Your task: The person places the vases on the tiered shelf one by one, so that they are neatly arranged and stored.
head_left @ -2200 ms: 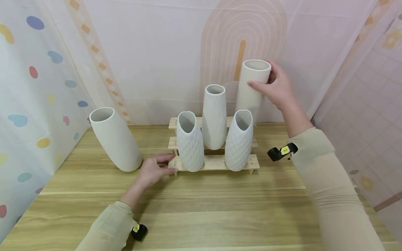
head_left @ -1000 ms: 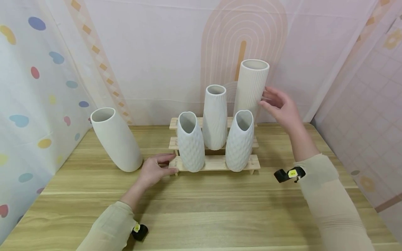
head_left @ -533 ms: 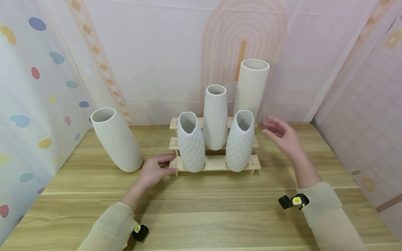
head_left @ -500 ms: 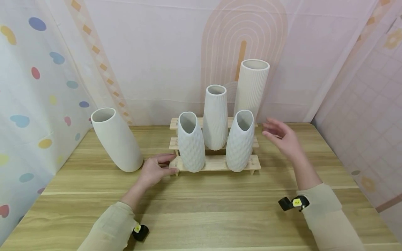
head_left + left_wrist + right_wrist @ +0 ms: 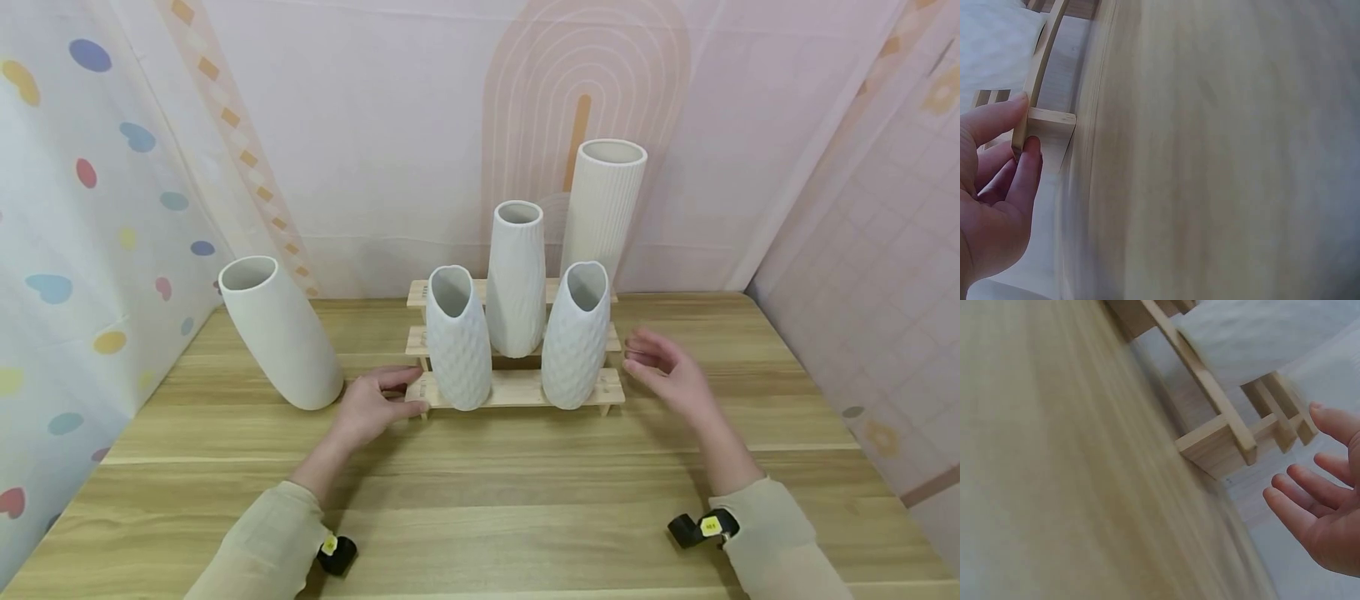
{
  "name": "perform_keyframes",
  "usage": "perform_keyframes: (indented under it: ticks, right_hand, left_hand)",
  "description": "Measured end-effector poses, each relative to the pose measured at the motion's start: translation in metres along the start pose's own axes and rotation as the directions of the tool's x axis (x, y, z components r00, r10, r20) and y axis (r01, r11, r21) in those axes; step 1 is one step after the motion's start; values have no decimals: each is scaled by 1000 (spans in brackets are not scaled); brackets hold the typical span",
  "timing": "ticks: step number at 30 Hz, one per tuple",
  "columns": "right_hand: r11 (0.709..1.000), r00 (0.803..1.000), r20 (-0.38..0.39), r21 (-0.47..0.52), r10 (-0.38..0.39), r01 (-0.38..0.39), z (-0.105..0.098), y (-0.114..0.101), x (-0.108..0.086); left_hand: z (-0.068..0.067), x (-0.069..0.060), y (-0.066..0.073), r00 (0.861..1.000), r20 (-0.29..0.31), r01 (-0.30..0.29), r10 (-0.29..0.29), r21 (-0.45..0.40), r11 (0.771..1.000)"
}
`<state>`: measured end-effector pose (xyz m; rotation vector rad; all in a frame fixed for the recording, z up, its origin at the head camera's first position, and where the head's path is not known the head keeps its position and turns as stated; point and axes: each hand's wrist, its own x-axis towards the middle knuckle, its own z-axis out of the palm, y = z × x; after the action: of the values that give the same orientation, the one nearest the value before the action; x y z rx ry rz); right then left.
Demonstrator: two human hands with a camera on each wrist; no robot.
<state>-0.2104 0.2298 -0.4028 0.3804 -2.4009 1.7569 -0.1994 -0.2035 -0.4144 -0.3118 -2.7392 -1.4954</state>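
My left hand (image 5: 372,406) pinches the left end of the lowest step of a three-step wooden display stand (image 5: 513,389). In the left wrist view the thumb lies above the board (image 5: 1041,56) and the fingers below its edge. My right hand (image 5: 671,372), relaxed and holding nothing, is beside the stand's right end; the right wrist view shows a gap between its fingers and the boards (image 5: 1225,415). Two textured white vases (image 5: 459,350) stand on the bottom step, the second vase (image 5: 576,346) on the right. Behind them are a slim white vase (image 5: 516,283) and a tall ribbed vase (image 5: 606,208).
A smooth white vase (image 5: 281,333) stands on the wood-grain table (image 5: 495,517), left of the stand and close to my left hand. Patterned cloth (image 5: 360,142) hangs behind the table and along both sides.
My right hand has let go of the tall ribbed vase and come down toward the stand's right end. That vase stays upright at the back. My left hand has kept its place.
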Motion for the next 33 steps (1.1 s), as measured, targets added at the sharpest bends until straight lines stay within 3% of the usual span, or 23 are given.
perform_keyframes:
  ticks: [8, 14, 19, 25, 30, 33]
  right_hand:
    - [999, 995, 87, -16, 49, -48, 6, 2, -9]
    - [994, 980, 177, -80, 87, -73, 6, 2, -13]
    - [989, 972, 203, -109, 116, -95, 7, 0, -16]
    - [991, 974, 196, -102, 111, -92, 8, 1, -19]
    - [991, 978, 179, -91, 111, -95, 9, 4, -19]
    - [990, 979, 168, -103, 113, -97, 11, 5, -19]
  left_hand:
    - [-4, -4, -5, 999, 17, -47, 48, -65, 997]
    - [-16, -18, -10, 999, -20, -47, 44, -165, 985]
    - [-35, -34, -9, 994, -86, -80, 64, -202, 976]
    - [-66, -55, -14, 979, -170, -143, 110, -190, 971]
    - [-92, -71, -19, 976, -200, -113, 84, -142, 983]
    - [-105, -80, -22, 975, -218, -95, 55, -177, 980]
